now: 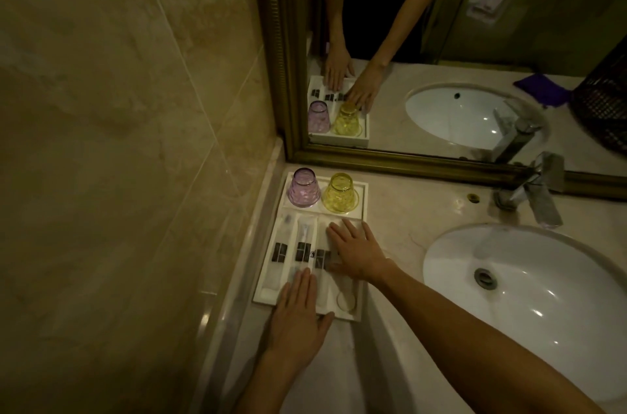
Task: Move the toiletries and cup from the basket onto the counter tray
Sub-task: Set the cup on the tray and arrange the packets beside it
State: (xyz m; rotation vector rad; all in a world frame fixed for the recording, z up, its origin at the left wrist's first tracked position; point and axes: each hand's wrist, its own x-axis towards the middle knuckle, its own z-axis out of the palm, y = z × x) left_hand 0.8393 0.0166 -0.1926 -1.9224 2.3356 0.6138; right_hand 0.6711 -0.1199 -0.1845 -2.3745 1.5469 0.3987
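Note:
A white counter tray [263, 291] lies in the corner beside the wall. At its far end a purple cup [304, 187] and a yellow cup [340, 193] stand upside down. Several clear wrapped toiletry packets [279, 252] with dark labels lie side by side in the near section. My left hand [300, 318] rests flat on the tray's near edge, fingers over the packets. My right hand [356, 250] lies flat with spread fingers on the right-hand packets. Neither hand grips anything. The dark woven basket [604, 101] shows only in the mirror at far right.
A white oval sink [529, 291] fills the counter to the right, with a chrome tap [536, 189] behind it. A framed mirror [407, 162] runs along the back. Marble wall tiles close in the left side. A purple cloth [539, 88] appears in the reflection.

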